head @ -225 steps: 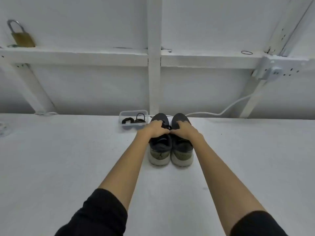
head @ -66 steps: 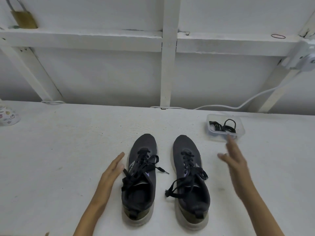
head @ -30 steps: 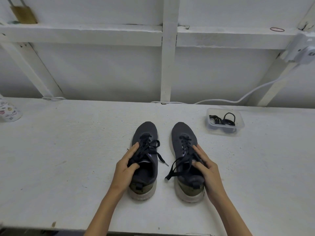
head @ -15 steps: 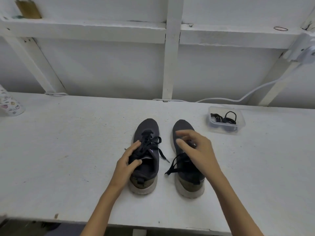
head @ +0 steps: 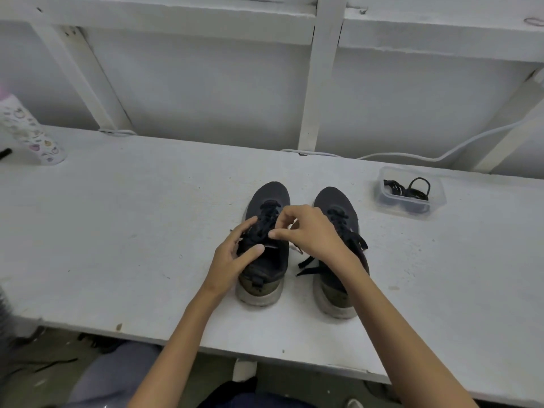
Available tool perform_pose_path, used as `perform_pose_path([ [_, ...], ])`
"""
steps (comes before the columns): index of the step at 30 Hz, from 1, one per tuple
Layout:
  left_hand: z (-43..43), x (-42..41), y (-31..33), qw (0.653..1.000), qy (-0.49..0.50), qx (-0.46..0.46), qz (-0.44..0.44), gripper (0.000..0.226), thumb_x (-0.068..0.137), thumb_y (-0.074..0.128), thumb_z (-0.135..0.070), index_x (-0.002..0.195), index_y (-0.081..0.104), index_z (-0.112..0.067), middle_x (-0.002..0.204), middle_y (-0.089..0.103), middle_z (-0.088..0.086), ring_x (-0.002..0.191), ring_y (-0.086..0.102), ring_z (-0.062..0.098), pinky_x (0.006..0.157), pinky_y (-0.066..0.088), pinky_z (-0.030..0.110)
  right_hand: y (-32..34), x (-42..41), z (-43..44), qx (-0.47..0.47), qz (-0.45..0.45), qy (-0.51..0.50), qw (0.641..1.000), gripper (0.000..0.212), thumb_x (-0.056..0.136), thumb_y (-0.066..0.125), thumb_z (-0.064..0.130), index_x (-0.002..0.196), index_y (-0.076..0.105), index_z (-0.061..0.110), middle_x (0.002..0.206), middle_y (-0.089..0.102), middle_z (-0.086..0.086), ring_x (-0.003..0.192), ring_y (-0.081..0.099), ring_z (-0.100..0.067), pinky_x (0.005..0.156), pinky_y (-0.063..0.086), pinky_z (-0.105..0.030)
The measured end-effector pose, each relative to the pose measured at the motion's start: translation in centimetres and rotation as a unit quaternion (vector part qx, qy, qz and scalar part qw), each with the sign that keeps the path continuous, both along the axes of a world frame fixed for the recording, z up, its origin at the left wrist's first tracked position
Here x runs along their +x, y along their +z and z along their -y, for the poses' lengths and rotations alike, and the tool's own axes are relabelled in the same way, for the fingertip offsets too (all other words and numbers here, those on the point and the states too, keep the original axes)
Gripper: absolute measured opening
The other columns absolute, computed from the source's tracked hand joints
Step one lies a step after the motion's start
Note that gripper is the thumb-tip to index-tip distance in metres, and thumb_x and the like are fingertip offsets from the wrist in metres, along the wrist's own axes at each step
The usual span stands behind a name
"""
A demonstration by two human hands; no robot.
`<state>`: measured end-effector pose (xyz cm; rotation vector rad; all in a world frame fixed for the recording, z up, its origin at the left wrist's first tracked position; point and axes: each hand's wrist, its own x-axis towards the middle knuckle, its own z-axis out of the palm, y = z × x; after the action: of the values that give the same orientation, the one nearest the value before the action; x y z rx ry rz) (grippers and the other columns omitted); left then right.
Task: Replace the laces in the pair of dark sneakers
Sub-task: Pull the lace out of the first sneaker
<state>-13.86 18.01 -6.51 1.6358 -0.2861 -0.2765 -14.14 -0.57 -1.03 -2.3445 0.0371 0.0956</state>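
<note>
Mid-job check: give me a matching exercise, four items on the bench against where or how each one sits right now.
Items
1. left sneaker
2. right sneaker
3. clear container
4. patterned bottle

States
A. stands at the far left of the bench
B. holds coiled black laces
C. left hand rests on it, right hand pinches its lace
D. loose lace ends trail from it onto the bench

Pairs: 1-C, 2-D, 3-B, 4-A
</note>
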Motion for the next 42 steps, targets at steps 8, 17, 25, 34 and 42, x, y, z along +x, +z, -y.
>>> perform_pose_path([
  [8, -0.1, 0.0, -0.2, 1.000, 0.015, 0.009, 0.017, 0.036, 0.091, 0.060, -0.024, 0.127, 0.062, -0.020, 0.131, 0.062, -0.007, 0.125, 0.054, 0.010, 0.109, 0.042, 0.038, 1.0, -0.1, 0.5, -0.039, -0.023, 0.044, 0.998, 0.016, 0.089, 0.065, 0.035, 0.078, 0.059, 0.024, 0.078, 0.064, 0.010, 0.077, 0.061, -0.011, 0.078, 0.051, -0.041],
  [17, -0.1, -0.1, -0.2, 0.999, 0.037, 0.004, 0.022, 0.036, 0.089, 0.063, -0.025, 0.124, 0.065, -0.020, 0.127, 0.065, -0.008, 0.123, 0.055, 0.007, 0.107, 0.044, 0.034, 2.5, -0.6, 6.4, -0.104, 0.048, -0.146, 0.983, 0.007, 0.082, 0.064, 0.024, 0.080, 0.061, 0.018, 0.081, 0.064, 0.005, 0.084, 0.062, -0.022, 0.076, 0.050, -0.039],
  [25, 0.0, 0.0, -0.4, 0.998, 0.051, -0.001, 0.023, 0.034, 0.088, 0.065, -0.027, 0.121, 0.067, -0.021, 0.124, 0.066, -0.006, 0.121, 0.058, 0.011, 0.105, 0.046, 0.044, 0.8, -0.4, 0.5, -0.092, 0.047, 0.092, 0.990, 0.027, 0.086, 0.069, 0.037, 0.110, 0.067, 0.026, 0.105, 0.069, 0.010, 0.097, 0.061, -0.009, 0.087, 0.047, -0.034],
  [34, -0.1, 0.0, -0.6, 0.999, 0.050, -0.005, 0.019, 0.036, 0.086, 0.064, -0.030, 0.121, 0.067, -0.022, 0.125, 0.066, -0.007, 0.122, 0.056, 0.009, 0.107, 0.044, 0.043, 1.0, 0.3, 1.0, -0.074, 0.011, 0.041, 0.996, 0.012, 0.087, 0.069, 0.030, 0.082, 0.063, 0.021, 0.081, 0.066, 0.011, 0.081, 0.060, -0.011, 0.072, 0.046, -0.032],
  [42, 0.1, 0.0, -0.7, 0.998, 0.051, -0.015, 0.013, 0.033, 0.088, 0.067, -0.028, 0.121, 0.068, -0.022, 0.125, 0.066, -0.005, 0.123, 0.057, 0.013, 0.107, 0.043, 0.047, 1.9, 0.8, 2.1, -0.088, -0.003, 0.075, 0.993, 0.010, 0.084, 0.072, 0.036, 0.091, 0.070, 0.029, 0.091, 0.070, 0.017, 0.081, 0.061, -0.005, 0.076, 0.049, -0.032],
])
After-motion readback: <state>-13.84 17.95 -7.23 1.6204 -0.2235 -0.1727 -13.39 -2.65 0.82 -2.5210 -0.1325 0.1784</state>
